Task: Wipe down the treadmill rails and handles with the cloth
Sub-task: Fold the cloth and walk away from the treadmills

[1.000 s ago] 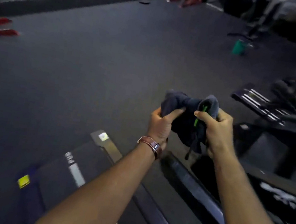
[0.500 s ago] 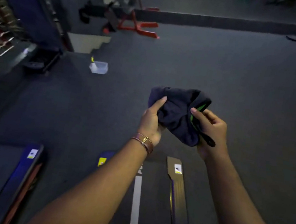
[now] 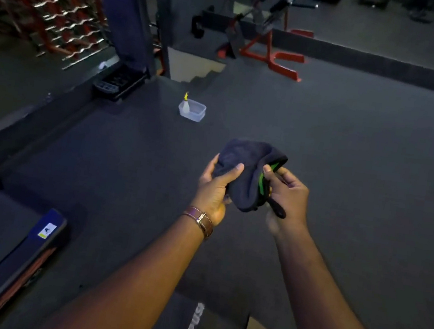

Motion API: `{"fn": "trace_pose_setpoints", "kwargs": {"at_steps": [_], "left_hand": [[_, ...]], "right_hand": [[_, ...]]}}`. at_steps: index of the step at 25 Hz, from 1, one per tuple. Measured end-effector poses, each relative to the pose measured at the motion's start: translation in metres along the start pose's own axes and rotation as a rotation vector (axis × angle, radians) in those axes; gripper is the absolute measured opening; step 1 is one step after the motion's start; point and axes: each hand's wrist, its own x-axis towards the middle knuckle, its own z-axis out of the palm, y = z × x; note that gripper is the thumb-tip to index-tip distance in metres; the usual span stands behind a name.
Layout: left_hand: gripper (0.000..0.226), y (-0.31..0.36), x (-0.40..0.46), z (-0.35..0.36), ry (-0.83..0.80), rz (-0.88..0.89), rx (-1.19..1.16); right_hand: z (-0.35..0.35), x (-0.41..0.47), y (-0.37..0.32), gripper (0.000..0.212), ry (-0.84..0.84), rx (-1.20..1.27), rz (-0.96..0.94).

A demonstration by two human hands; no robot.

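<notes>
A bunched dark blue cloth with a green trim and a black loop hangs in front of me over the grey floor. My left hand, with a brown strap on its wrist, grips the cloth's left side. My right hand pinches the cloth's green edge on the right. The rear end of one treadmill deck shows at the bottom between my forearms, under my bare foot. A second treadmill's side rail runs along the lower left. No handles are in view.
A clear plastic tub with a spray bottle in it stands on the floor ahead. A rack of curl bars fills the upper left beside a blue pillar. A red-framed machine stands at the back.
My view has swung left and away from the treadmill rails toward the gym floor, the tub and the bar rack. Both hands keep hold of the cloth, which is turned slightly.
</notes>
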Motion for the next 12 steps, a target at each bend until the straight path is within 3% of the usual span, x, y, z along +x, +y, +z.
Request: {"fn": "trace_pose_setpoints", "kwargs": {"at_steps": [3,7,9,12], "left_hand": [[0.059,0.026,0.093,0.019,0.087,0.114,-0.064],[0.063,0.055,0.224,0.022,0.177,0.209,-0.061],[0.060,0.056,0.297,0.013,0.192,0.246,-0.073],[0.052,0.053,0.442,-0.016,0.231,0.272,-0.092]], "right_hand": [[0.038,0.100,-0.008,0.010,-0.087,-0.035,0.045],[0.090,0.228,0.002,0.032,-0.203,-0.068,0.119],[0.116,0.293,0.027,0.037,-0.242,-0.123,0.096],[0.162,0.424,0.095,0.027,-0.197,-0.189,0.055]]}}
